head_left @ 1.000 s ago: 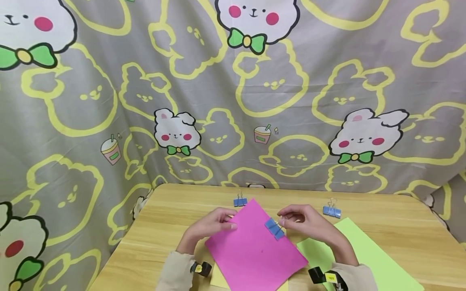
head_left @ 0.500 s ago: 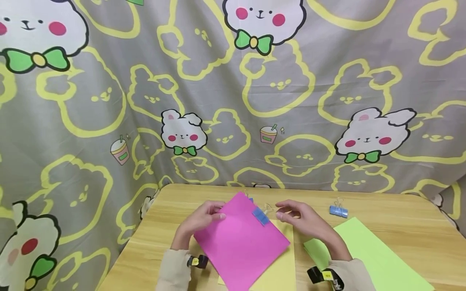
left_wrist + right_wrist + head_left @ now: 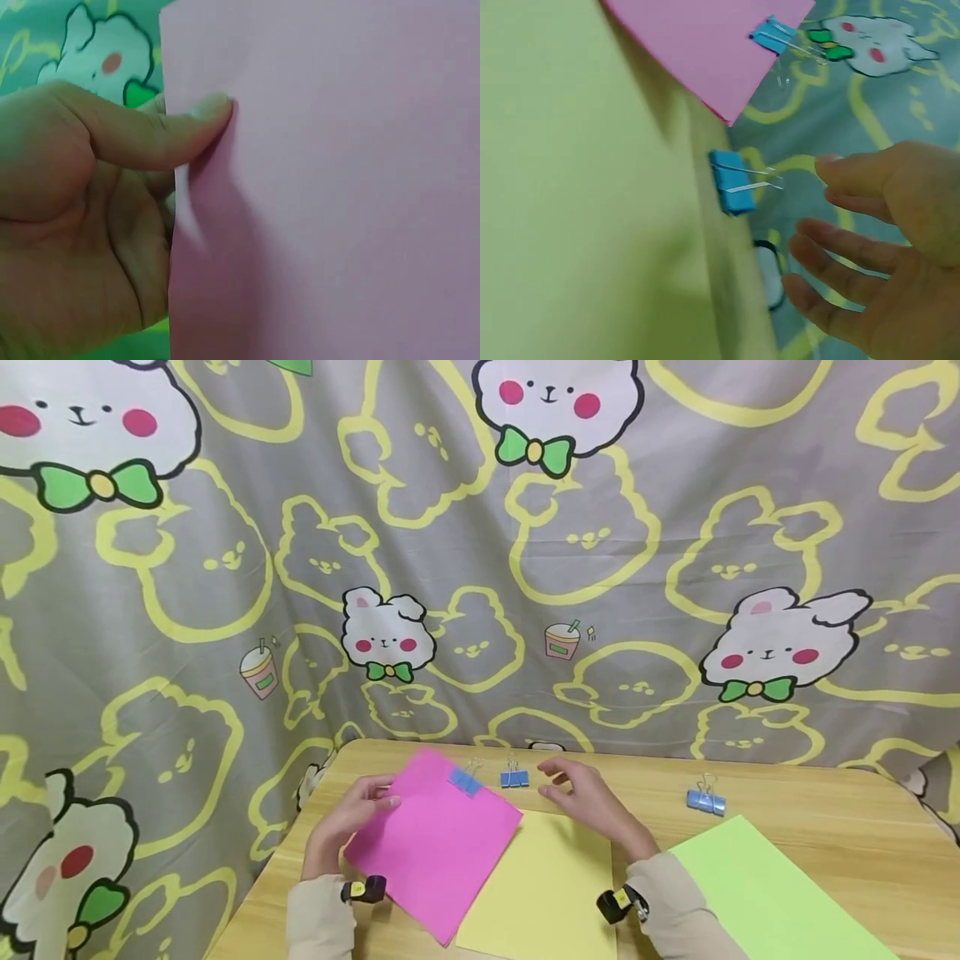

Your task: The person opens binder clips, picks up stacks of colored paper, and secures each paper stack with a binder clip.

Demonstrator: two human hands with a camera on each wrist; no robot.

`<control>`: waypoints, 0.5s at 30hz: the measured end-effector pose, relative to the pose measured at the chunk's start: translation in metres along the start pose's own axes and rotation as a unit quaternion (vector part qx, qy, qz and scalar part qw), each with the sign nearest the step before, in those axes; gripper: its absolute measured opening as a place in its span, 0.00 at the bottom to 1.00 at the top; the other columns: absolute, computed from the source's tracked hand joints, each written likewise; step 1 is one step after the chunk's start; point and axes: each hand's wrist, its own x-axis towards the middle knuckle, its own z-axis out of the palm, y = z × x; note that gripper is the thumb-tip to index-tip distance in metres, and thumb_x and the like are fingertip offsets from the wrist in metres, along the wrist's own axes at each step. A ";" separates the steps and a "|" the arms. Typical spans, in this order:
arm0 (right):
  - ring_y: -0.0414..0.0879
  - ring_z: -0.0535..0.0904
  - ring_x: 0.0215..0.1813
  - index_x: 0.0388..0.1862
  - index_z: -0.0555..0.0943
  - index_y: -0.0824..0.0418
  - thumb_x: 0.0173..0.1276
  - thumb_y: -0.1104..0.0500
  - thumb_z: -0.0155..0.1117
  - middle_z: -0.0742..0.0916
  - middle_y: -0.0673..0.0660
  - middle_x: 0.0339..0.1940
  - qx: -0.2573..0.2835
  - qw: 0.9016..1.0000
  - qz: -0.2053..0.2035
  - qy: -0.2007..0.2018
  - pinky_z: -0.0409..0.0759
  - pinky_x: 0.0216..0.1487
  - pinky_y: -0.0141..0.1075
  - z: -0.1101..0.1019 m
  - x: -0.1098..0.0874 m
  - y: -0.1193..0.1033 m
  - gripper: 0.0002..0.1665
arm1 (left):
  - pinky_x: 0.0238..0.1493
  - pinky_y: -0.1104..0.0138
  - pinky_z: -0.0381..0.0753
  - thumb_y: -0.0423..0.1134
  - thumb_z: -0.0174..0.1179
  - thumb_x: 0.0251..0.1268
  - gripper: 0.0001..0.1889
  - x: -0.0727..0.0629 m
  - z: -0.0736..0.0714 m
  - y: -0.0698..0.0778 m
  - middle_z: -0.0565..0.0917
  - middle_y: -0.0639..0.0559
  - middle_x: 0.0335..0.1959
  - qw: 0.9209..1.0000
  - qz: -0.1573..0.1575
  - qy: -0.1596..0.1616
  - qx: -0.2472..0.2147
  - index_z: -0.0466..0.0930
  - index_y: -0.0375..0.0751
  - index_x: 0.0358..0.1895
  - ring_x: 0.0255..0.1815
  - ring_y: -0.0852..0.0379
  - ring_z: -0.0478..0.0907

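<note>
My left hand pinches the left edge of a pink sheet stack, thumb on top and fingers behind, as the left wrist view also shows. A blue binder clip bites the stack's upper right edge, its wire handles pointing outward. My right hand hovers with relaxed, spread fingers and nothing in them. Nearest to it stands a second blue binder clip on the table; in the right wrist view this clip shows just left of the fingertips. Yellow paper lies flat, partly under the pink stack.
Light green paper lies at the right, partly behind the right sleeve. A third blue binder clip stands at the back right of the wooden table. A patterned curtain hangs close behind and along the left.
My left hand has carried the clipped pink stack leftward, uncovering more yellow paper and the back clip. My right hand has let go of the attached clip and moved apart from it.
</note>
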 end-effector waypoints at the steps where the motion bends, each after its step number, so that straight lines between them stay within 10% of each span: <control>1: 0.62 0.83 0.53 0.65 0.78 0.66 0.72 0.64 0.67 0.84 0.67 0.57 -0.001 1.000 0.003 0.000 0.85 0.50 0.49 0.004 0.005 -0.001 0.23 | 0.54 0.57 0.81 0.31 0.55 0.77 0.22 -0.002 -0.002 -0.001 0.86 0.36 0.50 1.000 -0.007 0.013 0.005 0.71 0.25 0.69 0.47 0.48 0.85; 15: 0.65 0.78 0.60 0.66 0.76 0.69 0.71 0.68 0.67 0.82 0.68 0.61 -0.112 0.994 0.003 -0.001 0.78 0.60 0.56 0.047 0.051 -0.005 0.26 | 0.56 0.53 0.78 0.26 0.54 0.74 0.18 -0.021 -0.019 -0.017 0.84 0.32 0.52 0.989 -0.075 0.124 0.024 0.75 0.23 0.63 0.47 0.46 0.83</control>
